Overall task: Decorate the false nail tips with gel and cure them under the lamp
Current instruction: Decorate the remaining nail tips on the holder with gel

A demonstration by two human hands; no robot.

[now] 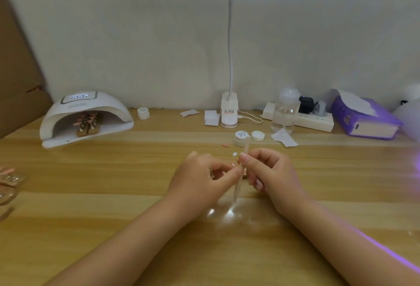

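My right hand point(269, 173) grips a thin pale brush pen point(241, 174) that slants across the wooden table point(113, 194), its tip pointing down toward me. My left hand point(203, 175) has curled fingers and pinches something small right beside the pen; what it is I cannot make out. A white curing lamp point(85, 116) stands at the back left with pink nail tips on gold holders point(87, 124) inside. A small white gel jar point(241, 138) stands just beyond my hands, its lid point(258, 135) beside it. A loose pink nail tip point(225, 145) lies left of the jar.
A lit desk lamp point(229, 116) stands at the back centre. Right of it are a clear bottle point(286, 110), a power strip point(314, 122) and a purple tissue pack point(366, 118). More gold holders point(9, 181) lie at the left edge. Another white jar point(143, 113) and paper wipes point(211, 117) lie behind.
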